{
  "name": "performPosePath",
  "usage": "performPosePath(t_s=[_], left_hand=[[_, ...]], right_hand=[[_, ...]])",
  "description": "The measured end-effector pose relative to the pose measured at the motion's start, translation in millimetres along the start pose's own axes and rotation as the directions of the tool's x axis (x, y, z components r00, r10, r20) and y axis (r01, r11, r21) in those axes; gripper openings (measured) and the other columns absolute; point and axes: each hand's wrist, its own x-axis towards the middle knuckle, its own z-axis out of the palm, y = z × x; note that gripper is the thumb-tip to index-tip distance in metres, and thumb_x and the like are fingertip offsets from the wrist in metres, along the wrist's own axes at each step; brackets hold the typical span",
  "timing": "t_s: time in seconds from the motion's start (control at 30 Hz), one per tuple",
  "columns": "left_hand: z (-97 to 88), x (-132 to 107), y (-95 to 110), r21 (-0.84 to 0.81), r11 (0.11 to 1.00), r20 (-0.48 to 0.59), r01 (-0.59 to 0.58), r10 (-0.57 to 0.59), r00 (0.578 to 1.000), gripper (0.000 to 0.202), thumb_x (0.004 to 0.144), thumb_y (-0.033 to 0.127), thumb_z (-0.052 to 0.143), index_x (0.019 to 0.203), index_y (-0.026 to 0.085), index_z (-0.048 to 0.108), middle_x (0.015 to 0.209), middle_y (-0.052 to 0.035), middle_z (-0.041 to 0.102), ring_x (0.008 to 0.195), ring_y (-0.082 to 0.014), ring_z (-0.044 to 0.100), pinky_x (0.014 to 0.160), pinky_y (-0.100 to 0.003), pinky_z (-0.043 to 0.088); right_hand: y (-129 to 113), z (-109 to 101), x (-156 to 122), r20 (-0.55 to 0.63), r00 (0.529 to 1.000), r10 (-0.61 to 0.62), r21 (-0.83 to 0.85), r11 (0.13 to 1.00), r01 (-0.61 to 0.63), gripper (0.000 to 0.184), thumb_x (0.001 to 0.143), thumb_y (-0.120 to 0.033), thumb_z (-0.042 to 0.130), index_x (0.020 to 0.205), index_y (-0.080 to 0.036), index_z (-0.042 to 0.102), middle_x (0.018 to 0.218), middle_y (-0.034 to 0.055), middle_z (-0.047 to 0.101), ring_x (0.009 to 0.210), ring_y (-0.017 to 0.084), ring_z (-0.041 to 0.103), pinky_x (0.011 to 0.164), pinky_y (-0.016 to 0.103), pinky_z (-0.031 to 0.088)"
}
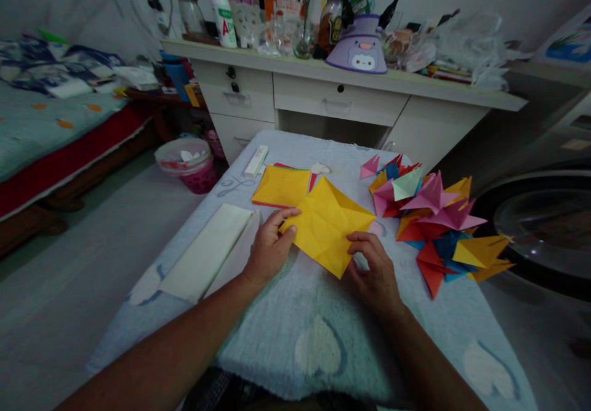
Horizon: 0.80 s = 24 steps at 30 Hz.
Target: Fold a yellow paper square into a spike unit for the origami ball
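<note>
Yellow sheet (327, 220): creased, opened out with one corner up and one down, held between the two hands above the cloth (258, 337).
Left hand (270, 248): grasping the sheet's left corner, thumb on the near face, index finger along the edge just above it.
Right hand (376, 272): fingers curled at the sheet's lower right edge, fingertips touching it; the thumb tip is partly hidden, so I cannot tell whether they pinch it.
Stack (279, 184): yellow paper on top, red and other edges showing below, lying just beyond the left hand and partly behind the sheet.
Folded papers (429, 205): pink, red, blue, yellow and pale green, pointed, heaped to the right of the sheet, apart from it.
Pale strip (207, 251): long and flat, lying left of the left hand.
White box (256, 162): small, near the far left edge of the cloth, beyond the stack.
Bin (198, 180): pink, on the floor at left.
Desk (307, 94): white, behind the cloth, bearing a purple visor (357, 45) and a white bottle (222, 17).
</note>
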Motion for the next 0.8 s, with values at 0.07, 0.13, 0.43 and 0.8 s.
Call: performPosePath(t_s=[0.07,0.13,0.43,0.8], left_hand=[[0.1,0.1,-1.6,-0.036,0.999,-0.003,0.016,-0.016,1.000,0.034,0.084,0.020,0.055,0.117,0.021,0.062,0.122,-0.0055,0.063,0.111,-0.0207,0.059,0.097,-0.034,0.044],[-0.2,0.4,-1.1,-0.035,0.999,-0.011,0.007,-0.008,1.000,0.030,0.083,0.020,0.056,0.112,0.021,0.065,0.119,-0.0054,0.064,0.111,-0.0210,0.058,0.098,-0.033,0.043],[-0.4,0.4,4.1,-0.008,0.999,-0.015,-0.042,0.042,0.999,0.026,0.083,0.017,0.056,0.105,0.020,0.068,0.112,-0.0048,0.063,0.109,-0.0208,0.058,0.099,-0.032,0.041],[0.0,-0.6,1.2,-0.064,0.998,0.046,0.015,-0.012,0.999,0.025,0.083,0.021,0.059,0.105,0.021,0.069,0.112,-0.0045,0.065,0.107,-0.0210,0.060,0.090,-0.029,0.045]], right_hand=[[0.0,0.0,0.4,-0.009,1.000,-0.024,0.014,1.000,0.025,0.024,0.079,-0.007,0.050,0.097,-0.024,0.051,0.109,0.0084,0.058,0.102,0.022,0.059,0.084,0.038,0.050],[-0.3,-0.5,0.6,-0.013,0.999,-0.039,0.022,0.999,0.040,0.026,0.080,-0.006,0.049,0.099,-0.024,0.052,0.109,0.0084,0.058,0.102,0.022,0.059,0.084,0.038,0.050],[6.2,-7.2,0.9,-0.253,0.949,0.187,0.069,0.982,-0.175,0.020,0.090,-0.020,0.044,0.106,-0.023,0.056,0.112,0.0078,0.054,0.107,0.023,0.052,0.087,0.040,0.045],[14.4,-3.9,4.6,-0.011,0.793,0.609,0.635,0.617,-0.465,0.025,0.083,-0.037,0.064,0.103,-0.025,0.058,0.093,0.0020,0.065,0.080,0.017,0.062,0.073,0.030,0.049]])
